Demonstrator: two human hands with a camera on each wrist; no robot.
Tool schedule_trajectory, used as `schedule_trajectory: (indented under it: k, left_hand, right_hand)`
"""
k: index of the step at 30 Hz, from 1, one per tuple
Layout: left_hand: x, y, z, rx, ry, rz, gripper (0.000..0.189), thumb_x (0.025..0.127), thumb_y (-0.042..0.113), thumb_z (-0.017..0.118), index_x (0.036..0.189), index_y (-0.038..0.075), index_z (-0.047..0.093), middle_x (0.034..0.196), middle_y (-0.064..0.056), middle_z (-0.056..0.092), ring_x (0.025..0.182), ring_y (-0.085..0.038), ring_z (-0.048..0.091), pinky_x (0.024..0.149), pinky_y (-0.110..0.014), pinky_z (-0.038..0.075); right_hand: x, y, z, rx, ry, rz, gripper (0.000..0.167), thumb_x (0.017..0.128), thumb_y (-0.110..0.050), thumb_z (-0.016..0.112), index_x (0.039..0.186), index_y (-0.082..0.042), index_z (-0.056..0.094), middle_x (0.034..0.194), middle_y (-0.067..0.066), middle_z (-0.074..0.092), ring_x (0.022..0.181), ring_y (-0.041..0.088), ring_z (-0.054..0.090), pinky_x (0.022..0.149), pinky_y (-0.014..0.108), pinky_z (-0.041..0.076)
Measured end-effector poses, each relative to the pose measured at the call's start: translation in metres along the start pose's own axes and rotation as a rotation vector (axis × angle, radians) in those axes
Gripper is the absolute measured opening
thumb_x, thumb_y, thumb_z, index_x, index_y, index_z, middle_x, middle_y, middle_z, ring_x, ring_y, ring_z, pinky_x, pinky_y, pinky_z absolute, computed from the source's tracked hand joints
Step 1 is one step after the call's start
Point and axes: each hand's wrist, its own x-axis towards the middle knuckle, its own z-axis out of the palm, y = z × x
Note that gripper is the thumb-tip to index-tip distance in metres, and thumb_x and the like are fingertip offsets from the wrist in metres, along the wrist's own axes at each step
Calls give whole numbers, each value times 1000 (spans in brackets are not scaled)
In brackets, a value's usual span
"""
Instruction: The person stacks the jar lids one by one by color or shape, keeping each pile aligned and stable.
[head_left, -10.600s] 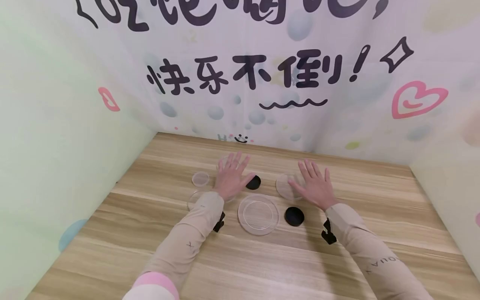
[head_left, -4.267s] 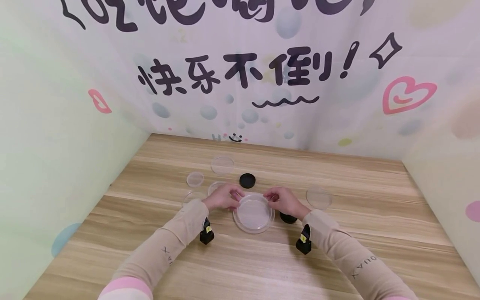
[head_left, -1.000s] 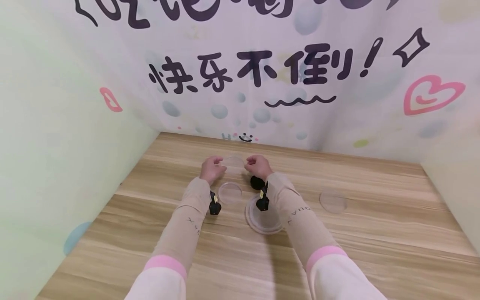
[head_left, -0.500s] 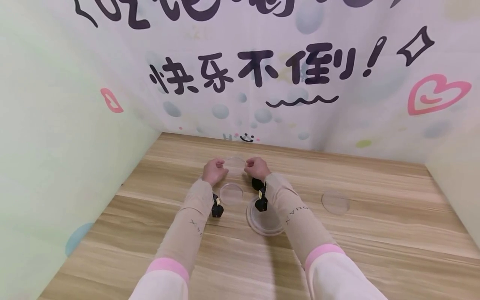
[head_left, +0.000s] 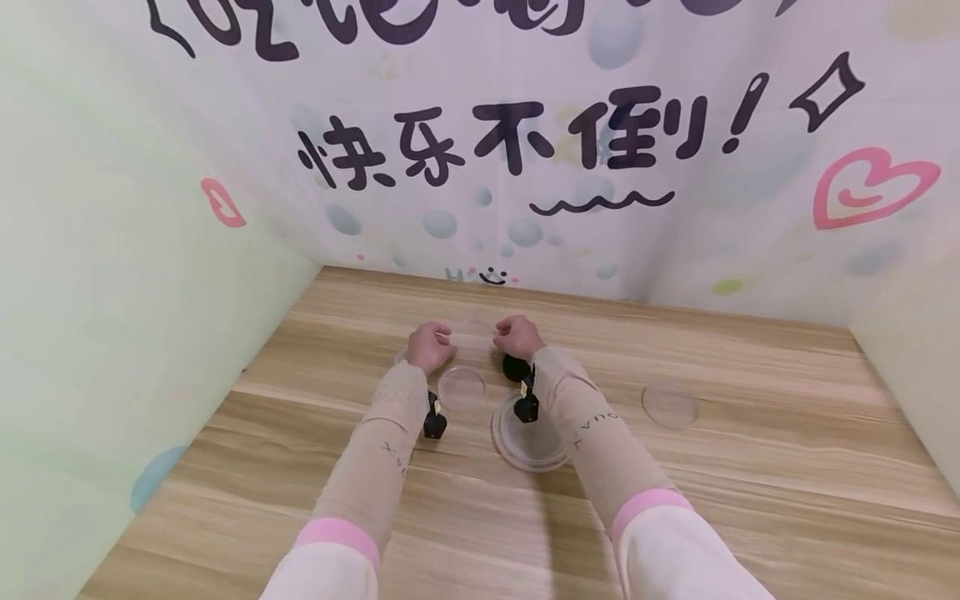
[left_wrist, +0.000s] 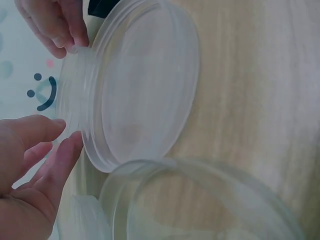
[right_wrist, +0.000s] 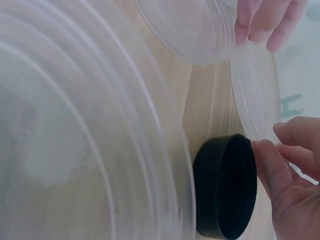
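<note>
Toward the back of the table, my left hand and right hand pinch opposite edges of a thin clear petri dish. Seen from the left wrist, my left thumb and fingers straddle that dish's edge. In the right wrist view, the right hand grips the other side. A second clear petri dish lies just nearer. Beside my right wrist sits a shallow black round cap, rim up in the right wrist view.
A large clear dish assembly lies partly under my right forearm. One flat clear disc is off to the right. Part of a small clear dish shows beside my left wrist. A printed cloth wall bounds the back.
From lying flat on the table, my hands went to the large dish in the middle, then to the back dish. Over the last second they barely moved; the dish sits slightly nearer.
</note>
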Motion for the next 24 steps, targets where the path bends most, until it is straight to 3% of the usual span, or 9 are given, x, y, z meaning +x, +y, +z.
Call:
schedule_trajectory:
  k: [1,5,8,9,12,13,16,19,24]
  left_hand:
    - [1,-2,1,2,2,22,32,75,3,64,107,-2,58,95,-13,62,87,-23,58,75,-31,48]
    - [71,-76,41,34,31,126,33,68,14,73,99,6,62,82,-4,63,73,-16,59,63,-28,48]
    - [130,-138,75,45,49,149,36,61,22,78,93,13,64,75,4,61,66,-10,57,56,-25,47]
    - [136,-144,77,43,40,146,37,60,24,78,93,15,64,75,6,61,66,-8,57,57,-25,47]
    - [138,-146,77,63,49,149,37,60,20,77,94,13,64,76,3,62,67,-10,58,57,-25,47]
    - [134,-141,74,65,16,124,39,63,19,75,99,10,62,82,0,63,73,-13,59,62,-27,49]
    - [115,-122,64,87,10,134,39,65,17,73,100,4,61,85,-7,64,74,-17,60,61,-28,49]
    - [99,-109,56,66,-23,135,42,67,24,75,100,3,59,83,-5,63,73,-14,59,61,-26,48]
    - [103,-114,59,95,-13,127,43,68,30,74,100,3,61,85,-4,64,75,-15,60,63,-26,49]
  right_hand:
    - [-3,-2,-3,-20,1,-10,35,72,-29,69,102,-11,65,86,-3,64,80,10,57,70,23,47]
    - [-17,-18,-19,-32,-42,-5,33,74,-25,67,102,-9,66,92,3,65,84,15,57,72,24,47]
    - [-29,-30,-31,-12,-86,17,30,76,-27,66,101,-10,67,94,3,65,87,16,57,75,25,46]
    - [-31,-31,-32,-13,-64,-12,27,75,-24,66,97,-9,68,88,3,66,81,16,57,70,23,46]
    - [-36,-39,-38,1,-82,-8,24,75,-25,66,94,-12,69,86,1,66,81,15,57,72,23,46]
    - [-37,-40,-39,1,-67,-20,23,73,-23,67,92,-11,70,84,1,66,79,15,57,69,23,46]
    - [-38,-44,-40,-25,-64,4,23,73,-21,66,94,-11,69,87,2,66,83,16,57,73,26,46]
    - [-40,-45,-40,-44,-44,8,25,74,-20,65,97,-9,68,88,2,65,84,16,57,74,26,46]
    - [-35,-38,-34,-27,-28,-18,28,75,-21,64,99,-7,67,86,3,65,79,14,58,69,24,47]
